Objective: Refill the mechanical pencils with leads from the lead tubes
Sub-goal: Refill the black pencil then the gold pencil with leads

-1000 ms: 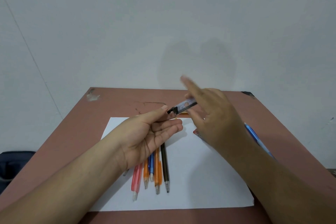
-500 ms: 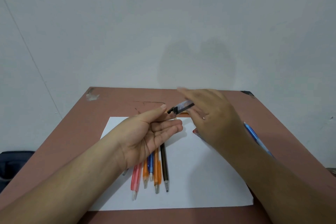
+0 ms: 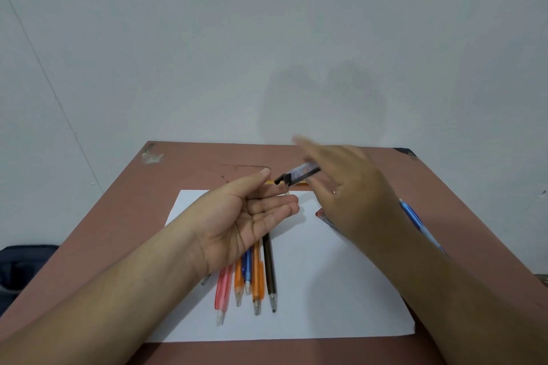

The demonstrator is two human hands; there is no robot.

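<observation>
My right hand (image 3: 353, 195) holds a small clear lead tube (image 3: 299, 174) tilted down to the left, its black open cap end just above my left fingertips; the index finger is raised and blurred. My left hand (image 3: 246, 216) lies palm up with flat fingers under the tube's mouth. Several mechanical pencils lie side by side on the white paper (image 3: 326, 290) beneath my left hand: pink (image 3: 223, 290), orange (image 3: 238, 283), blue (image 3: 246, 271), orange (image 3: 258, 287) and black (image 3: 269, 270). A blue pencil (image 3: 415, 218) lies to the right, partly behind my right arm.
The reddish-brown table (image 3: 118, 216) stands against a white wall. A yellow pencil (image 3: 296, 183) lies at the paper's far edge and a red-tipped item (image 3: 321, 213) peeks out under my right hand. A dark bag (image 3: 20, 270) sits left of the table.
My right index finger has gone down and come back up over the lead tube, a tapping motion. The tube and my left palm have stayed in place.
</observation>
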